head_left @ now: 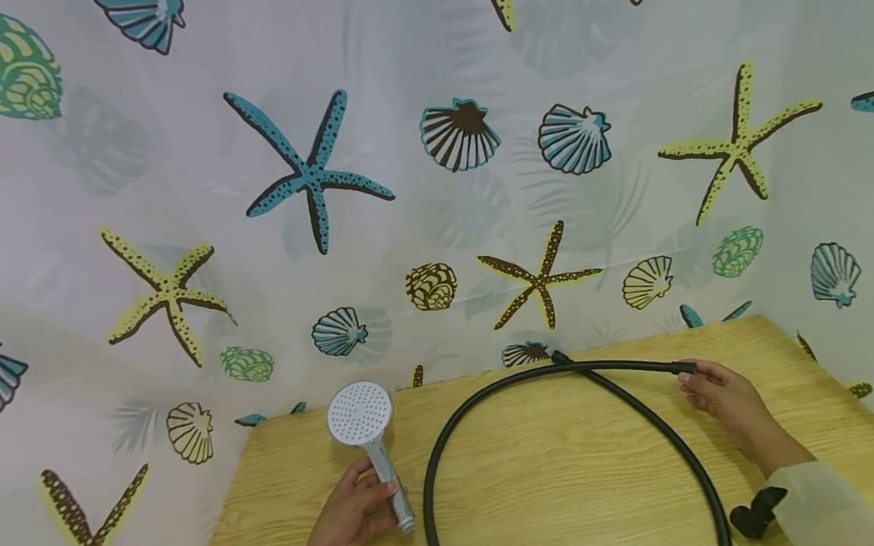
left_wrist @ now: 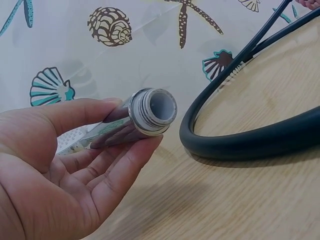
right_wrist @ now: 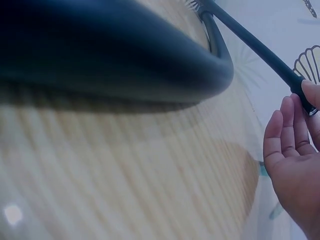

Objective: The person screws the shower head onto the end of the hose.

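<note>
My left hand [head_left: 356, 512] grips a chrome shower head [head_left: 360, 413] by its handle, with the round spray face up and toward the camera. In the left wrist view, the threaded end [left_wrist: 156, 110] of that handle points away from the palm, past the fingertips. At the right, my right hand [head_left: 731, 405] pinches one end fitting [right_wrist: 304, 95] of a black shower hose [head_left: 446, 427] between thumb and fingers. The hose loops across the table and crosses over itself near the back, where its other end [head_left: 560, 356] lies.
A black bracket-like piece [head_left: 757, 512] lies on the wooden table [head_left: 554, 466], beside my right sleeve [head_left: 827, 504]. Behind the table's back edge hangs a white curtain [head_left: 419, 224] printed with starfish and shells; it also runs along both sides.
</note>
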`<action>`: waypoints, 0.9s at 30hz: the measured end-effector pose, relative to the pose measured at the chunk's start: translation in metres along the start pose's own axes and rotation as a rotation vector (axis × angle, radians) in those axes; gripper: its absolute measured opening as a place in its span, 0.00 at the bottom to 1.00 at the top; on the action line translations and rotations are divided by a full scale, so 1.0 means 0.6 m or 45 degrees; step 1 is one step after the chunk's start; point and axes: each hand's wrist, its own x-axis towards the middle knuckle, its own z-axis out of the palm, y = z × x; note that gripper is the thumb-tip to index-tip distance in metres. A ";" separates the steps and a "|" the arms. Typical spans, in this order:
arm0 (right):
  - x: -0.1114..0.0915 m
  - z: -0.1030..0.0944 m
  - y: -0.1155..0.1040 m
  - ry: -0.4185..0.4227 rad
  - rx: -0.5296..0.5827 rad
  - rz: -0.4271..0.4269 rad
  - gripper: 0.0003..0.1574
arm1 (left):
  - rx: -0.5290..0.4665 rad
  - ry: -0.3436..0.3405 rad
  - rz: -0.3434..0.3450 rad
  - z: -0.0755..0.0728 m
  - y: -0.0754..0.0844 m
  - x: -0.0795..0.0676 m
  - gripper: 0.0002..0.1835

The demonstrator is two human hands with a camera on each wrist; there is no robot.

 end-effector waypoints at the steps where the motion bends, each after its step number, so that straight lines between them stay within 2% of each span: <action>1: 0.000 0.000 0.000 -0.007 0.009 -0.008 0.26 | 0.003 0.000 -0.001 0.000 0.000 0.001 0.41; 8: 0.001 0.001 0.003 -0.050 0.153 -0.054 0.24 | 0.011 -0.016 0.002 0.002 0.001 0.001 0.41; 13: 0.003 0.002 0.004 -0.071 0.198 -0.073 0.26 | 0.011 -0.007 0.003 0.005 0.004 -0.001 0.40; 27: 0.000 0.006 0.004 -0.146 0.316 -0.108 0.23 | -0.005 0.005 0.016 0.009 0.008 0.001 0.42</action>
